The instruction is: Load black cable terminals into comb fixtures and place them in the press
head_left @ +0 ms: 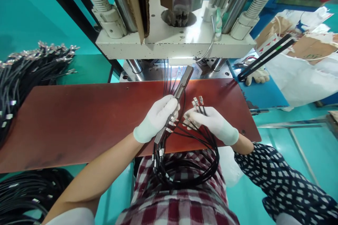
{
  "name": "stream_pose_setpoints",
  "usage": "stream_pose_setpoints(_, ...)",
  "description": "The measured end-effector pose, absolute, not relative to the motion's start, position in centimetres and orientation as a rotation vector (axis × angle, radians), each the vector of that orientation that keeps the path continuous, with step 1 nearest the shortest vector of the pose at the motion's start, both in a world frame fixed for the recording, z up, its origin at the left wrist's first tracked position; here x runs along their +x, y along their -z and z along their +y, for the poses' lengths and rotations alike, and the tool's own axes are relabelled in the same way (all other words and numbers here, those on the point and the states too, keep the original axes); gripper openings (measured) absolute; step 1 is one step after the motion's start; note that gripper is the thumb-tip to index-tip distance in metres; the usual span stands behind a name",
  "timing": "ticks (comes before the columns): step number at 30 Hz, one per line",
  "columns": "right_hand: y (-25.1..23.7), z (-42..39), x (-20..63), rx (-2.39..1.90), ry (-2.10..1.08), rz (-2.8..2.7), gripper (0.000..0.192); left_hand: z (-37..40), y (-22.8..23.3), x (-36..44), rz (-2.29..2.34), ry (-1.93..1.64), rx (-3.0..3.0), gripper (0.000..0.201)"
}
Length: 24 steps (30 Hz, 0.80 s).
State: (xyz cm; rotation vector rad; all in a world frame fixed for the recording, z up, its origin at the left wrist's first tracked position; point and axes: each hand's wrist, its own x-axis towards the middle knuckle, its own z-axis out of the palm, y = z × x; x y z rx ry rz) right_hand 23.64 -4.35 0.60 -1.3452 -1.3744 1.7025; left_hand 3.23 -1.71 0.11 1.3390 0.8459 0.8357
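One brown board [79, 119] spans the person's front, its far edge just beside the steel base of a white press [174, 50] with posts rising at both sides. The floor [293, 168] is teal. At left, a heap of black leads [16, 88] with metal ends lies by the board's end; a second bundle [31, 190], coiled, lies lower left. On the right, a white sack [303, 81] has brown cardboard [311, 47] and paper at its mouth; what lies deeper cannot be told. Beside it, a blue ledge [274, 93] bears a pale glove [257, 76], and two black rods [264, 62] slant above. Over the board, the gloved left hand [158, 116] is clamped on a dark bar [182, 86], tilted, its top toward the press; metal tips [171, 122] line its lower part. The gloved right hand [213, 121] has its fingers together on several cables [211, 140], their plugs [196, 101] toward the press. The cables run into a coil [185, 184] at the lap.
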Motion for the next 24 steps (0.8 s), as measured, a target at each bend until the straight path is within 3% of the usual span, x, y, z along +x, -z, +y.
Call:
stream_pose_setpoints(3,-1.1,-4.6,23.2,-1.391,-1.558,-1.549,0.023,-1.7,-0.1,3.3,0.842,-0.839,1.322,0.039)
stream_pose_setpoints(24,-0.6,-3.6,20.7,-1.42,-1.311,-1.662,0.026,-1.6,0.6,3.6,1.036,-0.801,1.657,0.038)
